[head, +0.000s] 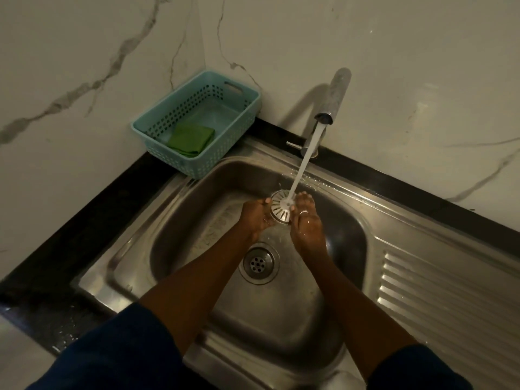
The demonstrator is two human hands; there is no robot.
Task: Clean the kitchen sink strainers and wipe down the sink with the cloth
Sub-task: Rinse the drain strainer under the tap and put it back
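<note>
Left hand (257, 216) and right hand (306, 223) hold the round slotted metal strainer (280, 207) (each grip closed on its rim) so tap water (305, 161) rinses it.

Strainer disc (280, 206): round, pale metal, radial slots; tilted on edge above bowl, under tap stream (302, 167); pinched betw. left hand (254, 216) & right hand (306, 223).
Drain strainer (258, 262): perforated, seated in bowl floor.
Sink (180, 220): stainless, wet; ribbed drainboard at right.
Cloth (191, 138): green, folded, in teal basket (180, 161), back-left.
</note>
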